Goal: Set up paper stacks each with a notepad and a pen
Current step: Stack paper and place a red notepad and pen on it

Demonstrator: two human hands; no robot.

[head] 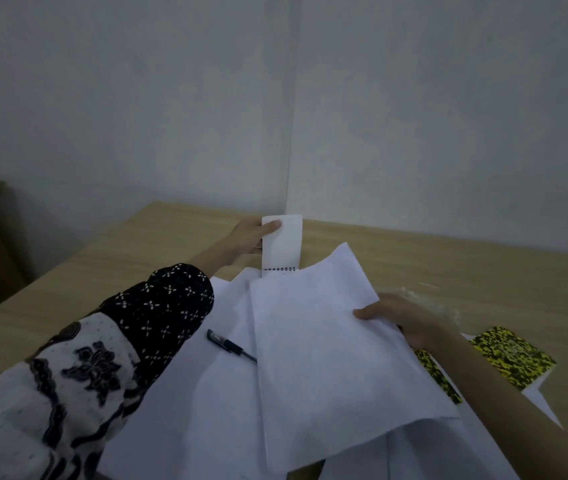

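The left hand reaches to the far side of the bench and grips a small white spiral notepad, thumb pressed on its upper face, fingers behind it; the notepad stands raised, its wire binding at the lower edge, just behind the loose paper. The right hand pinches the right edge of a lifted paper stack, thumb on top, fingers beneath; the stack tilts above further white sheets spread across the bench. A black pen lies on those sheets, its tip end hidden under the left edge of the lifted stack. Two yellow-and-black patterned notepads lie at the right: one beyond the right forearm, resting partly on a sheet; the other mostly covered by the arm and paper. The left arm wears a black-and-white patterned sleeve.
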